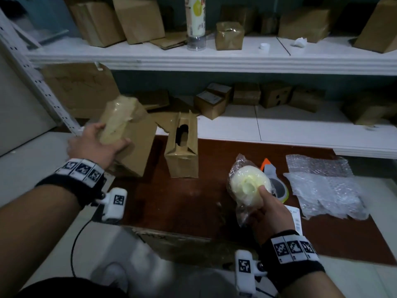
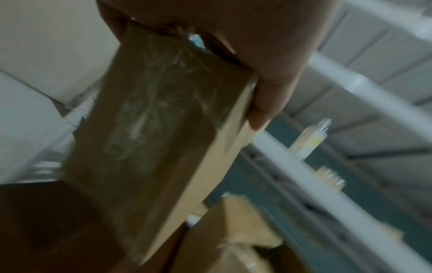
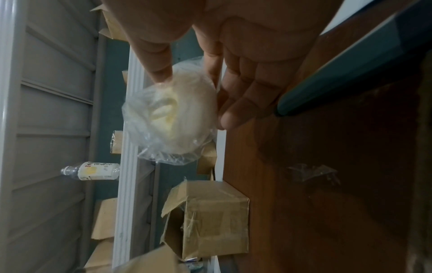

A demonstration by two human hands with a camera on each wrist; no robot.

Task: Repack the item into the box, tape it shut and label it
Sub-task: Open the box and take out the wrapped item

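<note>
My left hand (image 1: 101, 143) grips a tall tape-covered cardboard box (image 1: 126, 134) by its upper end, tilted over the left edge of the brown table (image 1: 193, 201); the left wrist view shows the box (image 2: 149, 129) with my thumb along its edge. My right hand (image 1: 266, 203) holds a pale round item in a clear plastic bag (image 1: 247, 186) above the table's middle right. In the right wrist view the bagged item (image 3: 173, 114) sits between thumb and fingers. A second cardboard box (image 1: 182, 151) with a hole torn in its face stands at the table's back.
A tape dispenser (image 1: 275, 181) with an orange tip lies behind the bagged item. Bubble wrap (image 1: 324, 188) covers the table's right, a paper label (image 1: 296, 218) near it. White shelves (image 1: 214, 61) behind hold several cardboard boxes and a bottle (image 1: 196, 22).
</note>
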